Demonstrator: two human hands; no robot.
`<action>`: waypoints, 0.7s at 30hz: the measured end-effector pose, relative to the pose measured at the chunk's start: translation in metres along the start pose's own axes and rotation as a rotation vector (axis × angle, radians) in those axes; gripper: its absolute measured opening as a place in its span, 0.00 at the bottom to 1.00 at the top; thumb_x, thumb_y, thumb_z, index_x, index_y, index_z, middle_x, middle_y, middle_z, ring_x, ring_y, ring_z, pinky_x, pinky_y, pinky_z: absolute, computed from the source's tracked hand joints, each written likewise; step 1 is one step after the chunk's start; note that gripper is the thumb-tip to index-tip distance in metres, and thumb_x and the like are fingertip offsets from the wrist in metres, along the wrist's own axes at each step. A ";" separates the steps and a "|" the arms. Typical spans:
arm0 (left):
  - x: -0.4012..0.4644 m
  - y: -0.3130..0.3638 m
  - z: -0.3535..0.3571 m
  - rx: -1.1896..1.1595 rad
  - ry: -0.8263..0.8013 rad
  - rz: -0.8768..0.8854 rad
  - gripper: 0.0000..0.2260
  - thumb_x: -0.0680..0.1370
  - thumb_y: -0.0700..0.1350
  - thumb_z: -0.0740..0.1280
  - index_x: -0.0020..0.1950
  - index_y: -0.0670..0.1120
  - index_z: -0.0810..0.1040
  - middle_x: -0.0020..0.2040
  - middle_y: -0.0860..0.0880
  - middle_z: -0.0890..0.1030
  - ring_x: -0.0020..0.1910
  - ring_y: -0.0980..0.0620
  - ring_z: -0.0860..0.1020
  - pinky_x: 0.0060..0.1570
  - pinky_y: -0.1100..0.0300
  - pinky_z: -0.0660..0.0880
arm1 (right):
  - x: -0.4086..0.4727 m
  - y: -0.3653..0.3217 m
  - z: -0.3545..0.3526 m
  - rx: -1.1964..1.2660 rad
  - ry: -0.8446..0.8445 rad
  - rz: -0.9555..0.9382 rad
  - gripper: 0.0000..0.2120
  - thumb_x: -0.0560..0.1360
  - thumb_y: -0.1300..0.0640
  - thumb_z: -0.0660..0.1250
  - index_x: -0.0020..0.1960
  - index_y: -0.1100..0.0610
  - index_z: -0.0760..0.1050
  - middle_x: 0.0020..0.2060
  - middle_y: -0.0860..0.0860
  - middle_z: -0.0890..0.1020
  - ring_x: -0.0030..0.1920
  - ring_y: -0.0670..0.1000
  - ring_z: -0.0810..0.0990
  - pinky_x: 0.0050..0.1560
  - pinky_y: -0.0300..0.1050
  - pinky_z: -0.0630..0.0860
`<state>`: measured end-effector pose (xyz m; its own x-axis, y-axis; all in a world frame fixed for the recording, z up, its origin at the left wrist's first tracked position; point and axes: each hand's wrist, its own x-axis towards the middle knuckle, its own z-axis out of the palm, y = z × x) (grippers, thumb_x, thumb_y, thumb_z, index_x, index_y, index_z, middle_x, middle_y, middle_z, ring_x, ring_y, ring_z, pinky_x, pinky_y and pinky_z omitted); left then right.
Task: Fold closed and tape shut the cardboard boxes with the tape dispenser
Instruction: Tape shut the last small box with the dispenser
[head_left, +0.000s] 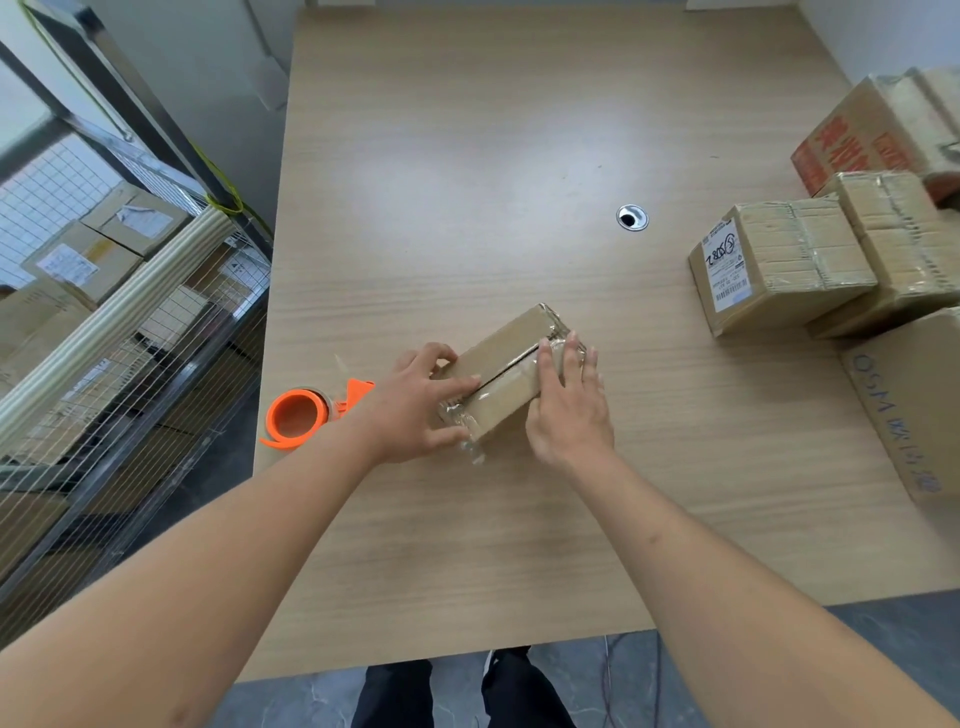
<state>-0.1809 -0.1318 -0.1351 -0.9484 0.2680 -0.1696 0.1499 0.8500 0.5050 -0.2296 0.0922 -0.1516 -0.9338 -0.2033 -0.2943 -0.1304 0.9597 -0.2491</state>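
Flaps are lying folded on the small cardboard box (511, 371) at mid-bench, its centre seam showing untaped. Left hand (415, 410) and right hand (569, 402), fingers straight, are pressing them flat. Tape dispenser (306, 413) is sitting unheld just left; taped boxes (789, 270) are waiting at right.

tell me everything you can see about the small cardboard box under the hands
The small cardboard box is plain brown and oblong, lying flat and angled on the wooden table. Its top flaps are folded shut, a dark seam running lengthwise between them, with clear crinkled tape at both ends. The left hand and right hand press on it with straight fingers.
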 end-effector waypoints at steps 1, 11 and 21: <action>-0.003 0.001 0.001 -0.039 0.007 -0.008 0.29 0.72 0.59 0.77 0.72 0.58 0.76 0.70 0.49 0.64 0.63 0.47 0.68 0.68 0.49 0.69 | 0.002 0.001 -0.002 0.064 0.003 -0.026 0.32 0.83 0.51 0.54 0.84 0.51 0.44 0.82 0.55 0.39 0.82 0.59 0.39 0.81 0.57 0.49; -0.009 0.012 0.013 -0.145 0.057 -0.051 0.27 0.68 0.51 0.82 0.67 0.52 0.82 0.65 0.46 0.69 0.53 0.46 0.73 0.60 0.43 0.74 | -0.031 0.005 0.005 0.166 0.152 -0.561 0.27 0.59 0.36 0.81 0.51 0.50 0.83 0.57 0.50 0.78 0.59 0.55 0.76 0.57 0.52 0.77; -0.012 0.017 0.014 -0.159 0.097 -0.097 0.28 0.67 0.51 0.82 0.66 0.52 0.82 0.67 0.44 0.70 0.55 0.46 0.74 0.63 0.44 0.72 | -0.022 0.003 0.022 0.136 0.312 -0.617 0.14 0.61 0.50 0.80 0.43 0.52 0.80 0.49 0.49 0.79 0.53 0.56 0.77 0.53 0.50 0.74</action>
<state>-0.1628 -0.1146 -0.1365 -0.9799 0.1365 -0.1455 0.0176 0.7856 0.6184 -0.2019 0.0955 -0.1666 -0.7576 -0.6176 0.2112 -0.6430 0.6505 -0.4042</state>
